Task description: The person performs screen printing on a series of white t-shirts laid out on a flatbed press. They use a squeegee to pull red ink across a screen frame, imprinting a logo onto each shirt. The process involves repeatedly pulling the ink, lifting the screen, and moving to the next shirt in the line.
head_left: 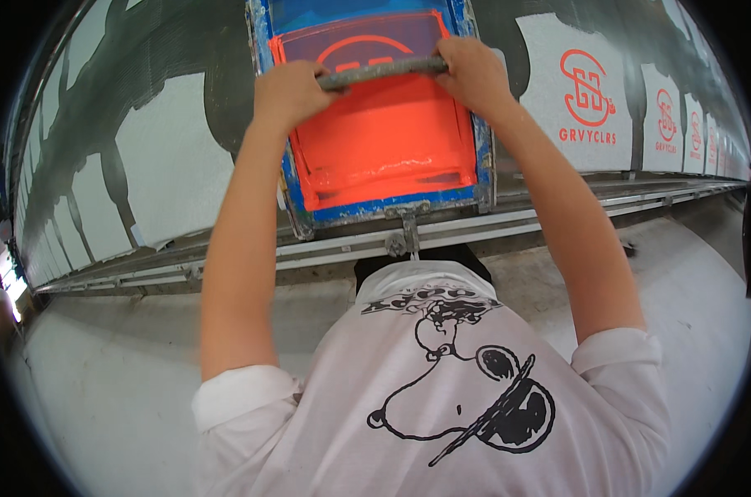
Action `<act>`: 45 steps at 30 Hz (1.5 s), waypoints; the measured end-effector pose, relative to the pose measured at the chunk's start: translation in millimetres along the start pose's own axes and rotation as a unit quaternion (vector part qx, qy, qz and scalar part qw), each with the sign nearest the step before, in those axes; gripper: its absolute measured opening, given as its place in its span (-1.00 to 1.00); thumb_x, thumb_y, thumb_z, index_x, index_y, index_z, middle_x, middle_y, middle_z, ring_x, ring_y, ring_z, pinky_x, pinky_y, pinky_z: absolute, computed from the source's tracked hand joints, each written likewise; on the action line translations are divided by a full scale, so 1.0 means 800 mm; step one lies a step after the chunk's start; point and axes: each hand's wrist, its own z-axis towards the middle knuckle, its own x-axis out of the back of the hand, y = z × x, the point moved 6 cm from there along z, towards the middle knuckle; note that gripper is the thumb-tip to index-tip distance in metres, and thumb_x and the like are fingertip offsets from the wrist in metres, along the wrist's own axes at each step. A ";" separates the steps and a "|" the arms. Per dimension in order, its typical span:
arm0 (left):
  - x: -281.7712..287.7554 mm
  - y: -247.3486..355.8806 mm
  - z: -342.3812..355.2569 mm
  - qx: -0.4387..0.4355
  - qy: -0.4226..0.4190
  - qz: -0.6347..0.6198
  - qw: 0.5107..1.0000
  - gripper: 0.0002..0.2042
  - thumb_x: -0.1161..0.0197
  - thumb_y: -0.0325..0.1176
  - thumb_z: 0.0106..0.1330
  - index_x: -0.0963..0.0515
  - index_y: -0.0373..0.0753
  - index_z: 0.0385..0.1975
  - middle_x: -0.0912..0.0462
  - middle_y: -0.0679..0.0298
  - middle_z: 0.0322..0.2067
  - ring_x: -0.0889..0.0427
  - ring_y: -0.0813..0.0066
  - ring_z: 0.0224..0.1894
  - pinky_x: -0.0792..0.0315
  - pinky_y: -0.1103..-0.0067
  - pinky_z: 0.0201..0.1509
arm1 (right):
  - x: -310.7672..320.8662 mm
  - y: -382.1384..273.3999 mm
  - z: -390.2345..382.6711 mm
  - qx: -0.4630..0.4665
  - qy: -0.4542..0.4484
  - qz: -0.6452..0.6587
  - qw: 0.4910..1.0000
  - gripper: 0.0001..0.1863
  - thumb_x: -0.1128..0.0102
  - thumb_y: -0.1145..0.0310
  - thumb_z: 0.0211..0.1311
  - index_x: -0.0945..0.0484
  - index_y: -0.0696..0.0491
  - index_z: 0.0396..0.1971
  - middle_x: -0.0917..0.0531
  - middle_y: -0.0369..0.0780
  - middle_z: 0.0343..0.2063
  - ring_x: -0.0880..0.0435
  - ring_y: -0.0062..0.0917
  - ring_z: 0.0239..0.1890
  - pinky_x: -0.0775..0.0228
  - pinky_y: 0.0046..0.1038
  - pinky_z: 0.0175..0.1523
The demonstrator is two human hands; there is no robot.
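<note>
My left hand [290, 94] and my right hand [476, 73] are closed round the two ends of a grey, ink-stained squeegee [381, 73]. It lies across a printing screen [483, 161] with a worn blue frame. Bright orange-red ink [383, 137] covers the mesh on the near side of the squeegee. Beyond it the mesh looks thinner and purplish, and part of a curved red design shows there. Both arms reach forward, and my fingertips are partly hidden behind the squeegee.
Pale cut fabric pieces [172, 157] lie on the dark printing table to the left. Similar pieces on the right carry a red printed emblem [589, 95]. A metal rail [549, 219] runs along the table's near edge, with a clamp [408, 232] below the screen.
</note>
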 end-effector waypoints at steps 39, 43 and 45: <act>0.009 -0.018 0.025 0.008 0.038 0.022 0.999 -0.43 -0.35 0.35 0.05 -0.78 -0.06 -0.26 -0.78 0.18 -0.34 -0.76 0.12 -0.19 -0.61 0.26 -0.13 | -0.007 0.002 0.021 0.013 0.093 -0.006 0.996 -0.61 -0.58 0.15 -0.13 -0.56 0.02 -0.41 -0.62 -0.21 -0.39 -0.64 -0.20 -0.24 -0.47 -0.15 -0.18; -0.052 0.011 -0.094 0.035 -0.001 -0.020 0.999 -0.59 -0.46 0.09 0.01 -0.76 -0.06 -0.27 -0.76 0.20 -0.31 -0.75 0.14 -0.19 -0.60 0.27 -0.17 | -0.013 -0.039 -0.104 0.030 0.060 0.027 0.997 -0.58 -0.60 0.27 -0.29 -0.53 -0.03 -0.40 -0.53 -0.25 -0.42 -0.58 -0.30 -0.29 -0.40 -0.24 -0.20; -0.081 0.023 -0.151 0.001 0.074 -0.024 0.997 -0.60 -0.48 0.04 -0.03 -0.74 -0.10 -0.29 -0.75 0.22 -0.30 -0.74 0.15 -0.22 -0.60 0.27 -0.18 | -0.018 -0.053 -0.159 0.032 0.072 0.045 0.996 -0.56 -0.60 0.33 -0.35 -0.53 -0.02 -0.41 -0.52 -0.27 -0.43 -0.57 -0.33 -0.29 -0.39 -0.27 -0.19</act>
